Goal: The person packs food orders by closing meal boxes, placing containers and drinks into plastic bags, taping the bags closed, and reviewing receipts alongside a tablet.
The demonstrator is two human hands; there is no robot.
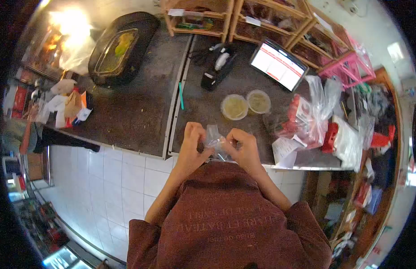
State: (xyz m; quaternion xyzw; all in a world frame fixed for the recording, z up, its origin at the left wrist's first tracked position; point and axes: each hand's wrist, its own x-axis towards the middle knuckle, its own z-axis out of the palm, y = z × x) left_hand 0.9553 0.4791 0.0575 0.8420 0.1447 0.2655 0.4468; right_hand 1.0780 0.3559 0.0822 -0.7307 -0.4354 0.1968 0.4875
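A small clear plastic bag (213, 140) is stretched between my two hands, just over the near edge of the dark table. My left hand (193, 142) pinches its left side, fingers curled. On the other side my right hand (240, 144) grips the bag with bent fingers and thumb. What the bag holds, if anything, I cannot make out. Beyond my hands stand two round clear tubs with yellowish contents: the left tub (235, 107) and the right tub (258, 102), side by side.
A tablet (278, 65) leans before wooden racks (261, 18). Tied plastic bags (309, 119) and a paper receipt (286, 148) lie on the right. A green straw (181, 95) lies near the table seam; a black tray (120, 49) sits back left. Another person (33, 134) stands far left.
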